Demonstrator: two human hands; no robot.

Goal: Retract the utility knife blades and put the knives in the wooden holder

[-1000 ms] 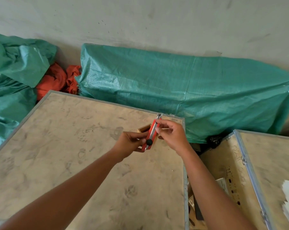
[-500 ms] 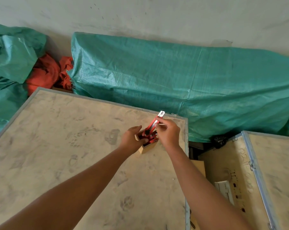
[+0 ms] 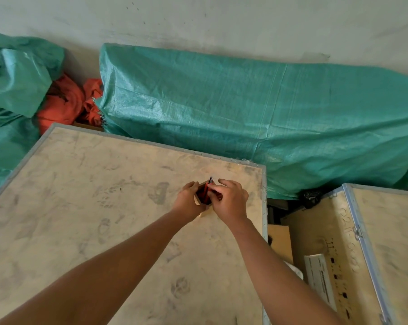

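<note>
Utility knife (image 3: 207,189): red body, standing almost upright in the wooden holder, dark upper end projecting above the holder's rim. Blade position cannot be determined.
Wooden holder (image 3: 197,200): small light-wood box resting on the surface near its far right corner; mostly covered by both hands, only a left wall and part of the opening visible. Red is visible inside the opening; the number of knives inside cannot be determined.
Left hand (image 3: 190,199): wrapped around the left side of the wooden holder, fingers curled against its wall, gripping it.
Right hand (image 3: 228,200): placed over the right side of the holder, thumb and fingertips pinched on the red knife body near its top.
Surface (image 3: 104,207): large pale plywood crate top with metal edging, dusty and marked with smudges.
Second crate (image 3: 374,242): to the right of the surface, separated from it by a gap; plywood with metal edging and printed markings on its side.
Gap contents: a cardboard piece (image 3: 280,242) and a white labelled box (image 3: 320,277) lie between the two crates.
Green tarpaulin (image 3: 256,113): covers a long bulk behind the surface, against the wall.
Orange fabric (image 3: 64,102): bunched between the tarpaulin-covered shapes at far left.
</note>
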